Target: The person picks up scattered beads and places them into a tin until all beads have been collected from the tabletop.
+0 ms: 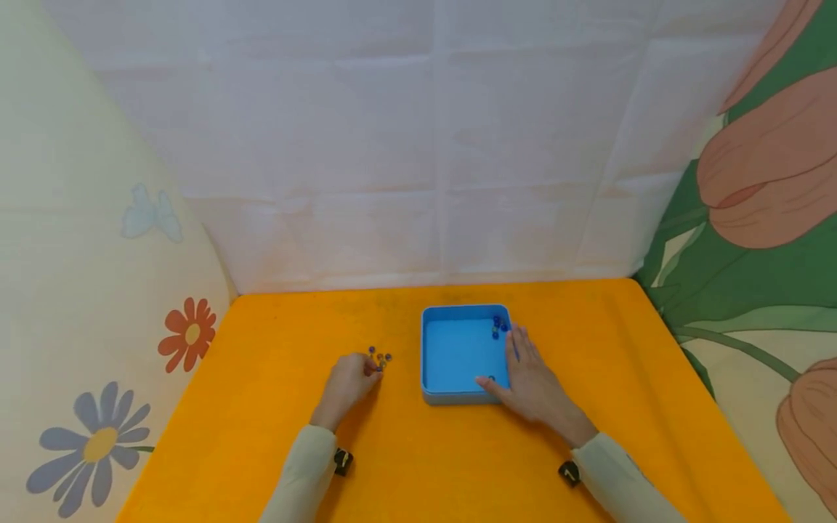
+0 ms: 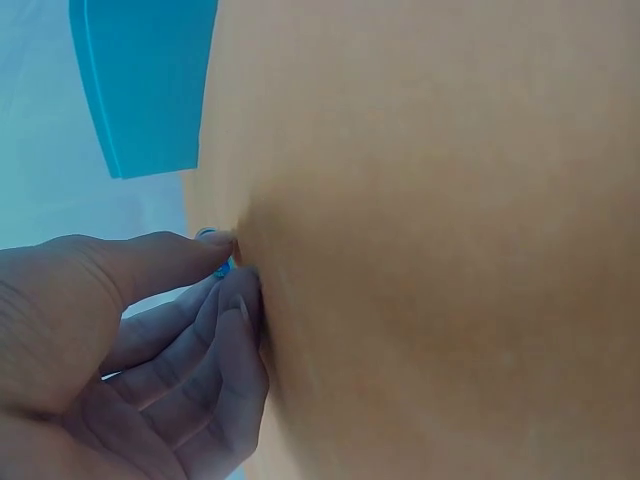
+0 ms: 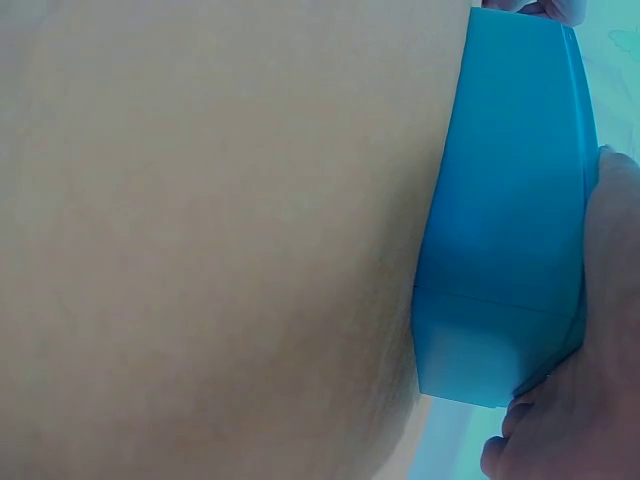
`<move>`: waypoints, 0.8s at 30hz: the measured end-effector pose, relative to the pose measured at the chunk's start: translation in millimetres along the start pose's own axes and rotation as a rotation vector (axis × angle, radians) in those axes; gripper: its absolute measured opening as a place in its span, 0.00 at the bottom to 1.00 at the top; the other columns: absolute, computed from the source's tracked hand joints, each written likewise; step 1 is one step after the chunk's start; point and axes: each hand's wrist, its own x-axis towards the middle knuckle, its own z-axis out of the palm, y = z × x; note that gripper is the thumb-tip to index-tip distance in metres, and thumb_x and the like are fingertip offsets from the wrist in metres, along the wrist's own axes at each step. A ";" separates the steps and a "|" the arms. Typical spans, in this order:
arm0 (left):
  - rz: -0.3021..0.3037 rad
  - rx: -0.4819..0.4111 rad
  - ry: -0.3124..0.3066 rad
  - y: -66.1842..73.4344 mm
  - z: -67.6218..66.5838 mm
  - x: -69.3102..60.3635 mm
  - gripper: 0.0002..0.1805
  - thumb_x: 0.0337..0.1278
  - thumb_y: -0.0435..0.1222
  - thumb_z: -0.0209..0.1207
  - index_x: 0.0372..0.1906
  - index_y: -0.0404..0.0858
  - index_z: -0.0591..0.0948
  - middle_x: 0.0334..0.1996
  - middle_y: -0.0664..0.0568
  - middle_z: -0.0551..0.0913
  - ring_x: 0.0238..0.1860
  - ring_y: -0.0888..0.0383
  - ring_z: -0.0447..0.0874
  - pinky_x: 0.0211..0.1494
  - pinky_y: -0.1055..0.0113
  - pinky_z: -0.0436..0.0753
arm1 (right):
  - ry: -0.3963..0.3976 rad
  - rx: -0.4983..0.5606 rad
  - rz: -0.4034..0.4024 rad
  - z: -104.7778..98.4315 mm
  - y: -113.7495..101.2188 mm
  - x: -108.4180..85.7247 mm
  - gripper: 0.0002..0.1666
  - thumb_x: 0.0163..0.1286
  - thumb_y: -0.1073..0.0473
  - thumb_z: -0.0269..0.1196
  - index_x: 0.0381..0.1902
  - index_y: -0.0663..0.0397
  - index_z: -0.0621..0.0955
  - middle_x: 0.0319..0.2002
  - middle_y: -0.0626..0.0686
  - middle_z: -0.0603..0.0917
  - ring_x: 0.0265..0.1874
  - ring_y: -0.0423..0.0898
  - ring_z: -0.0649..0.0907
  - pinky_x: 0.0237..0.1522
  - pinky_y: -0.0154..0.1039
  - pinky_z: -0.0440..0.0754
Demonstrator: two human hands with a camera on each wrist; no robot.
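Small glassy marbles [image 1: 389, 357], some dark blue, lie in a loose group on the table to the left of a blue square box [image 1: 458, 398]. My left hand [image 1: 348, 385] is at the near side of this group. Its thumb and fingertips pinch a blue marble [image 2: 222, 268], mostly covered by them. My right hand [image 1: 535, 381] rests against the box's near right corner, fingers straight along the right wall and thumb reaching over the rim. Inside the box, several marbles [image 1: 495, 327] sit in the far right corner, and another shows near the right thumb.
The table [image 1: 392, 465] has an orange-yellow cover. A white cloth [image 1: 425, 145] hangs behind it, with flower-patterned cloths on the left and right. A black numbered band [image 1: 343, 462] is on the left wrist, another [image 1: 569, 473] on the right.
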 end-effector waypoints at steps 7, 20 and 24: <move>-0.001 0.008 0.012 -1.2 2.8 1.0 0.07 0.66 0.35 0.70 0.41 0.35 0.91 0.38 0.45 0.92 0.37 0.54 0.90 0.40 0.57 0.89 | -0.004 0.009 0.002 -0.8 -0.6 0.1 0.68 0.71 0.20 0.53 0.83 0.70 0.49 0.85 0.67 0.44 0.85 0.66 0.48 0.81 0.63 0.57; 0.115 0.004 0.011 4.4 4.6 1.8 0.05 0.67 0.34 0.69 0.39 0.35 0.91 0.34 0.47 0.91 0.32 0.58 0.87 0.38 0.62 0.87 | 0.002 -0.003 0.007 1.5 0.6 1.4 0.69 0.71 0.19 0.52 0.83 0.70 0.49 0.85 0.67 0.44 0.85 0.65 0.49 0.81 0.63 0.60; 0.126 -0.012 0.016 8.4 3.9 3.2 0.06 0.66 0.34 0.69 0.38 0.35 0.92 0.32 0.49 0.91 0.31 0.61 0.84 0.36 0.64 0.86 | -0.001 -0.006 0.009 0.9 0.0 1.1 0.69 0.71 0.19 0.52 0.83 0.70 0.49 0.85 0.67 0.44 0.85 0.65 0.48 0.81 0.63 0.59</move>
